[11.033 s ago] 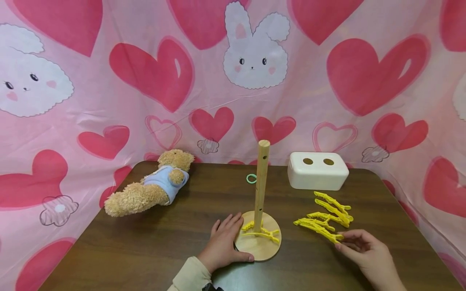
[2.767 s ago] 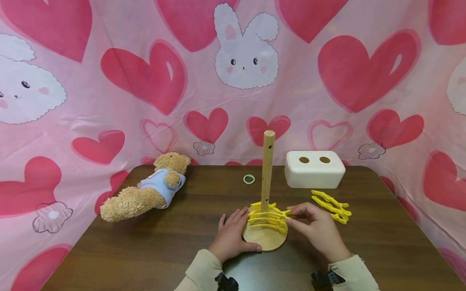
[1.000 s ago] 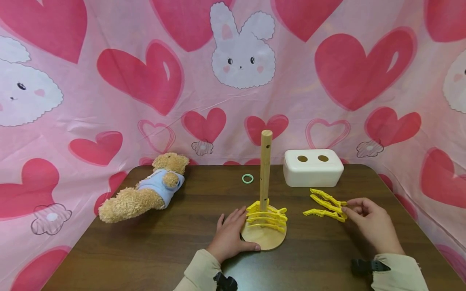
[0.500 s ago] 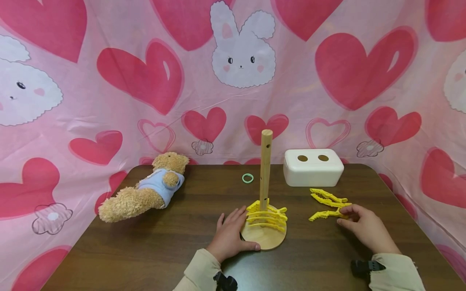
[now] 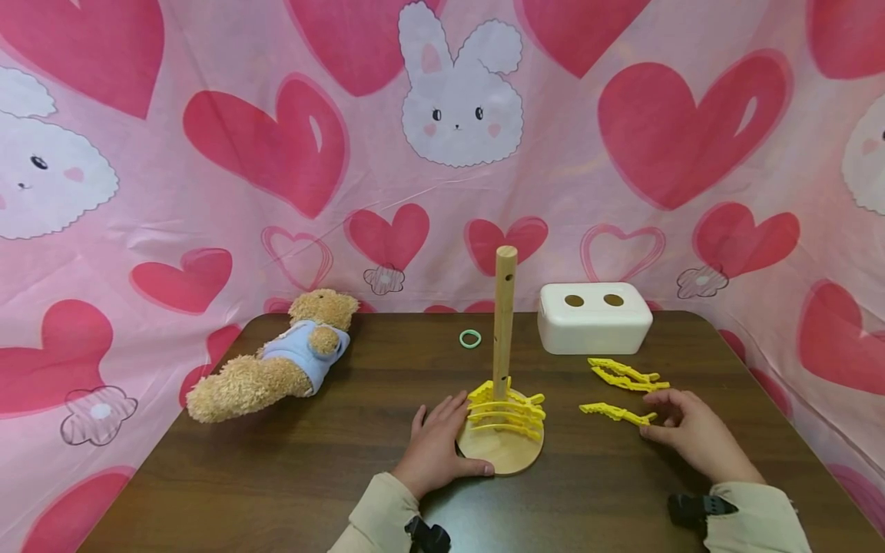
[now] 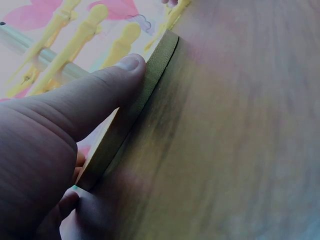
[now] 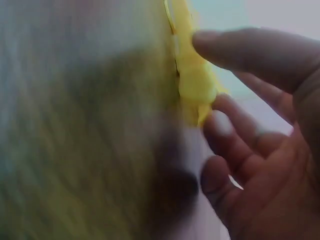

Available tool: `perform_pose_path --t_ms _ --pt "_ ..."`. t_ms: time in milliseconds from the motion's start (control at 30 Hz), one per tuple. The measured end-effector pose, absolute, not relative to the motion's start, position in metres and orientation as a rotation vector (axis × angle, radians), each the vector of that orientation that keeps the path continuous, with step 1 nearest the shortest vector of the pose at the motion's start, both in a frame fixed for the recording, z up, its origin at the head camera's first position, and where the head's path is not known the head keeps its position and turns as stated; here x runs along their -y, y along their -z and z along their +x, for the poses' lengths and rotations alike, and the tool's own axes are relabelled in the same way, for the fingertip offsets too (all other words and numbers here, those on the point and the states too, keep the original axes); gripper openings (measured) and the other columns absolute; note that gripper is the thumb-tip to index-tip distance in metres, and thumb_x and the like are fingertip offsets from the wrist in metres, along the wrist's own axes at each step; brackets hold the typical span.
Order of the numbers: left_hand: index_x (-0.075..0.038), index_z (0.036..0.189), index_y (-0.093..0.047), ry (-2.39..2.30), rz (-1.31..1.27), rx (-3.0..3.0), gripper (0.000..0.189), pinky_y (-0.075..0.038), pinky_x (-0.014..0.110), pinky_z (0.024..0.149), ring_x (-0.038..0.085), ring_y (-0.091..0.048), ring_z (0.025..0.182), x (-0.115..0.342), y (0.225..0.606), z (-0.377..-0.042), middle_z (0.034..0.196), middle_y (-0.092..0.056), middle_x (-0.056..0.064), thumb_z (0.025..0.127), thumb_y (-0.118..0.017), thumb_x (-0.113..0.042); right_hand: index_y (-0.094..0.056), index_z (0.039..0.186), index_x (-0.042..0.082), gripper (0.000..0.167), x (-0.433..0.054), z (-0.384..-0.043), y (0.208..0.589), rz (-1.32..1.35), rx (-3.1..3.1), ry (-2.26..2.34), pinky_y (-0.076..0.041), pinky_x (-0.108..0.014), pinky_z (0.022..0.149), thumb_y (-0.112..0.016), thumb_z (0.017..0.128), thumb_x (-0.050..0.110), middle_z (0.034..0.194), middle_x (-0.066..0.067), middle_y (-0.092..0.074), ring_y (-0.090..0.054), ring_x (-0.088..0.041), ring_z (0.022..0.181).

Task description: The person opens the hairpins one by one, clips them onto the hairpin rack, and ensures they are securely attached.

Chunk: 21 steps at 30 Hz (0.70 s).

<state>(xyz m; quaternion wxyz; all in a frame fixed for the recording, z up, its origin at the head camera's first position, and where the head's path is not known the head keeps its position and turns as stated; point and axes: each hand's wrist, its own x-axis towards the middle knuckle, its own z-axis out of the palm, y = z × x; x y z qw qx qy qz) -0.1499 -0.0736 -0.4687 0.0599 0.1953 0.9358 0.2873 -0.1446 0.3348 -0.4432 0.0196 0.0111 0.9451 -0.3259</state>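
A wooden stand with a round base (image 5: 494, 459) and an upright post (image 5: 504, 322) stands mid-table. My left hand (image 5: 430, 455) holds the base's left side, fingers along the far edge and thumb on the near rim, also seen in the left wrist view's thumb (image 6: 100, 95). Several yellow hair clips (image 5: 508, 415) lie across the foot of the post. At the right, my right hand (image 5: 701, 439) has thumb and fingertips apart around the tail end of a single yellow clip (image 5: 614, 413). The right wrist view shows this clip (image 7: 197, 82) close beside the spread fingers.
A few more yellow clips (image 5: 625, 375) lie just behind the right hand's clip. A white box with two round holes (image 5: 594, 330) stands behind them. A mint-green ring (image 5: 462, 339) lies behind the post. A teddy bear in a blue shirt (image 5: 297, 350) lies at the left.
More clips are on the post than 11 seconds ago. My right hand has returned from the post to the right, and the front clip has come apart from the others. The left hand stays put.
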Motion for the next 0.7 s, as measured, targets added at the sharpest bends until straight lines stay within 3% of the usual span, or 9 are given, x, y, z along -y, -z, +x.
perform_pose_path --t_ms 267,533,700 --pt "-0.013 0.155 -0.040 -0.878 0.584 -2.825 0.109 -0.005 0.063 0.117 0.029 -0.025 0.150 0.074 0.468 -0.150 0.162 -0.032 0.004 0.069 -0.083 -0.065 -0.057 0.127 -0.003 0.049 -0.341 -0.145 0.445 -0.020 -2.829 1.043 -0.049 -0.034 0.073 -0.079 0.083 0.008 0.114 -0.018 -0.063 -0.056 -0.025 0.089" --pt "-0.013 0.155 -0.040 -0.882 0.580 -2.821 0.109 -0.005 0.063 0.118 0.029 -0.025 0.150 0.074 0.469 -0.150 0.163 -0.032 0.004 0.069 -0.082 -0.065 -0.058 0.125 -0.003 0.051 -0.333 -0.139 0.446 0.004 -2.935 1.232 -0.052 -0.018 0.073 -0.081 0.085 0.019 0.119 -0.022 -0.065 -0.066 -0.030 0.099" --pt "-0.014 0.155 -0.040 -0.875 0.574 -2.823 0.109 -0.004 0.063 0.118 0.029 -0.024 0.150 0.073 0.469 -0.150 0.163 -0.032 0.003 0.069 -0.082 -0.066 -0.059 0.125 -0.003 0.051 -0.319 -0.137 0.441 -0.024 -2.943 1.445 -0.053 -0.014 0.073 -0.082 0.085 0.019 0.119 -0.024 -0.065 -0.068 -0.008 0.090"
